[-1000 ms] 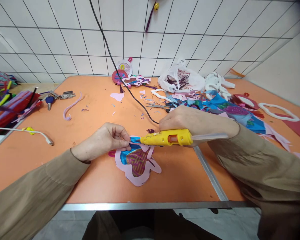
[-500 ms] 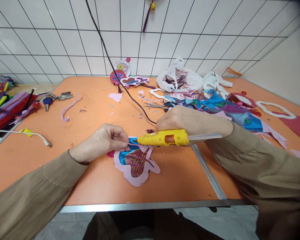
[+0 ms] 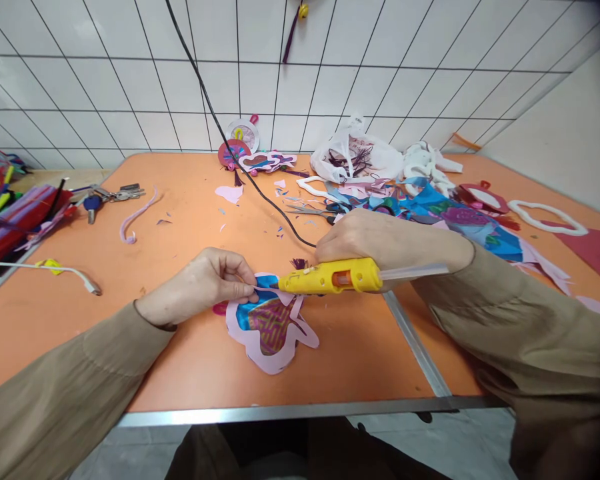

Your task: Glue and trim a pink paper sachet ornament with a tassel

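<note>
My left hand (image 3: 219, 281) pinches the upper edge of a pink-bordered butterfly-like cutout (image 3: 267, 360), which lies on the orange table near its front edge. Blue and purple patterned fabric fills the middle of the cutout. A yellow hot glue gun (image 3: 325, 279) is gripped in my right hand (image 3: 363, 240); its nozzle points left, at the blue fabric by my left fingertips. From the gun's rear a clear glue stick (image 3: 414, 271) sticks out. A dark tassel (image 3: 299, 263) shows behind the gun. The fingers of my right hand are partly hidden.
Scissors (image 3: 313, 212) and paper scraps lie beyond my hands. A black cord (image 3: 207, 100) runs down to the gun. At the back right are a white plastic bag (image 3: 355, 153) and blue fabric (image 3: 473, 213). Keys (image 3: 125, 193) and a white cable (image 3: 83, 273) lie at left.
The glue gun's nozzle has shifted slightly to the right along the cutout's upper edge with my right hand. My left hand keeps its pinch.
</note>
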